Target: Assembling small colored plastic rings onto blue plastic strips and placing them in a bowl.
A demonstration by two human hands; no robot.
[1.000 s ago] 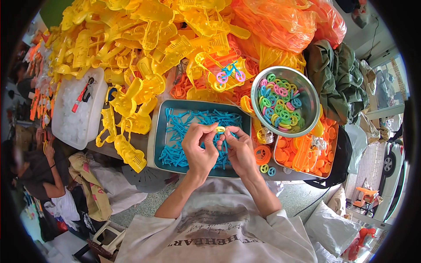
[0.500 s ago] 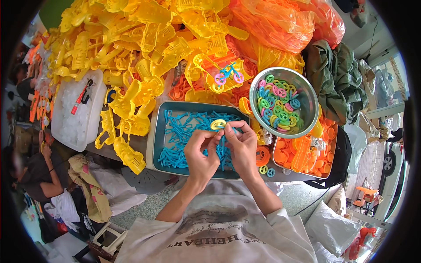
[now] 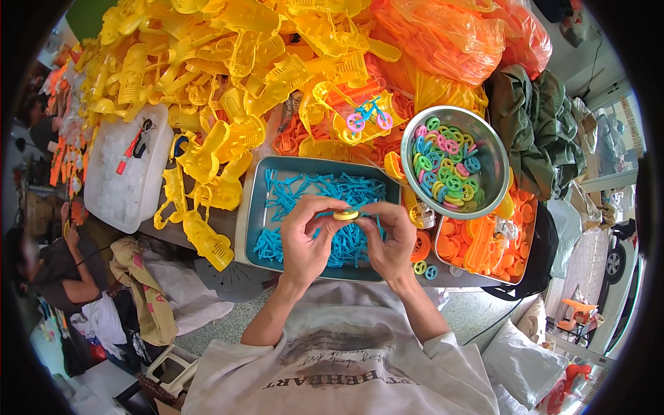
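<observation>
Left hand point(image 3: 308, 235): yellow toy wheel point(image 3: 345, 216) pinched in fingertips, above tray point(image 3: 257, 200) of blue frame pieces point(image 3: 360, 185). Right hand point(image 3: 389, 242): fingertips brought close beside wheel; its grip cannot be told. Step, as judged: wheel being fitted; careful alignment called for next. Beyond: metal bowl point(image 3: 492, 159) of wheels point(image 3: 449, 145); toy bicycle point(image 3: 369, 112). Changed since earlier frame: wheel turned nearly edge-on.

We look steeply down and forward from the wearer's head, through the left of two side-by-side fisheye cameras. Near mid-view, close below us, are the left hand point(image 3: 308, 238) and right hand point(image 3: 389, 242); our round, edge-bending view spans from printed T-shirt point(image 3: 415, 373) to yellow plastic parts point(image 3: 228, 62).
</observation>
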